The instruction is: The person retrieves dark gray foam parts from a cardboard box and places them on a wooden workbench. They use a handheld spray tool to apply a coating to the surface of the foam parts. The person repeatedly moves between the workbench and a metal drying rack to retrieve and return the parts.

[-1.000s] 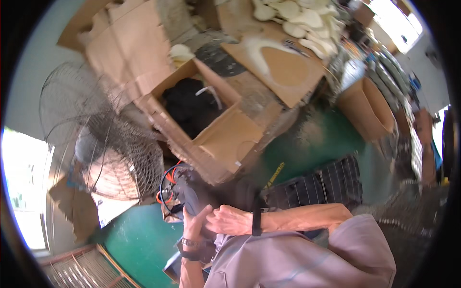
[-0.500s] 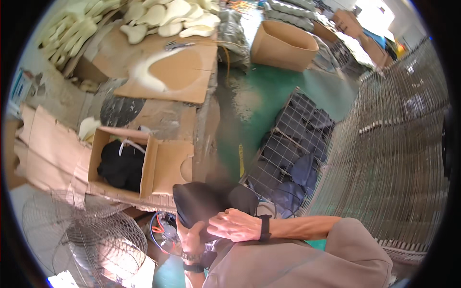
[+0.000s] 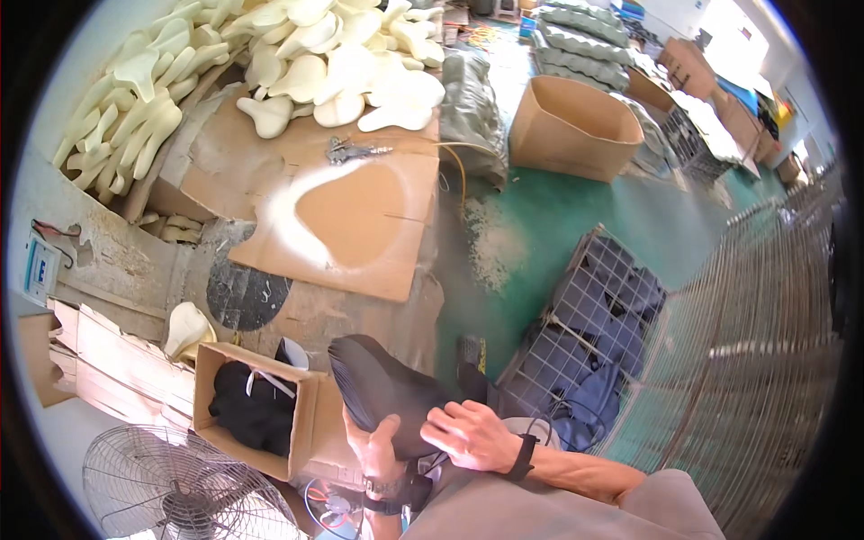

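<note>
A dark saddle-shaped piece (image 3: 382,382) with a smooth stretched cover, like a bicycle saddle, is in front of me. Its broad end points up and left. My left hand (image 3: 373,443) grips its lower left edge, the thumb on the near side. On the right, my right hand (image 3: 470,436) has its fingers curled and pinched at the near edge of the cover; what exactly they hold is hidden. Just left of the piece stands an open cardboard box (image 3: 308,423) with black fabric (image 3: 254,409) and a pale strip inside.
Cream foam saddle shapes (image 3: 301,76) are heaped at the far left. A spray gun (image 3: 355,151) lies on flat cardboard (image 3: 360,216) marked with a white ring. A fan (image 3: 184,490) stands near left. To the right are a wire crate (image 3: 576,337) of dark pieces and a wire rack (image 3: 756,360).
The view has shifted, so the bench and boxes appear lower. The saddle piece's broad end is now tilted up more plainly. Both hands stay on it, the right fingers slightly more raised.
</note>
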### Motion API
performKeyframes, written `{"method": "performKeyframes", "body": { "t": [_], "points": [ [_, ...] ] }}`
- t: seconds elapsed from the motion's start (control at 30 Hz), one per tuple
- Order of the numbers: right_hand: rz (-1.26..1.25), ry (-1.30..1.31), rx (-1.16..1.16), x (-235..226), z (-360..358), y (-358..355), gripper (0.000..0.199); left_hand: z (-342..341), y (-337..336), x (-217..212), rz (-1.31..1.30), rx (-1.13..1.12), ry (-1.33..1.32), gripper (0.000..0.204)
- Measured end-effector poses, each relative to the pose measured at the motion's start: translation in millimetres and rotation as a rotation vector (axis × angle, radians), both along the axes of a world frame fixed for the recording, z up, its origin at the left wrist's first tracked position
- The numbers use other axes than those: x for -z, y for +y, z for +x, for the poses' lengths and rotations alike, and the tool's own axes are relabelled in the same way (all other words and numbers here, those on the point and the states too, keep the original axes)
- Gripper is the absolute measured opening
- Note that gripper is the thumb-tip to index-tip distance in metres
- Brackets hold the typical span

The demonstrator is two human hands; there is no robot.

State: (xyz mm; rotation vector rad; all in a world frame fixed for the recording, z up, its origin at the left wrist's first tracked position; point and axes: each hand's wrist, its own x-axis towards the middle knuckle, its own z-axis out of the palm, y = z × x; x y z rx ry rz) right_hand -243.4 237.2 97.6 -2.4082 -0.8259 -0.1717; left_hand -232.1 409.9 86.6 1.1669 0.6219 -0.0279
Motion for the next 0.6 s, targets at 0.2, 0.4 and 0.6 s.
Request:
{"method": "performKeyframes", "body": {
  "t": [0.2,0.4,0.6],
  "points": [
    [0.067,-0.060,0.116,-16,112,-59,0.047,111,-51,-8,0.086,-0.173,-0.148,0.062],
    [0.551,0.440,0.740,51,167,-88,0.081,199,-87,-45,-0.257,-0.280,-0.321,0.063],
    [1.394,1.455,0.363,42,228,-77,0.047,254,-96,-60,-0.248,-0.312,-0.467,0.059]
  ]
}}
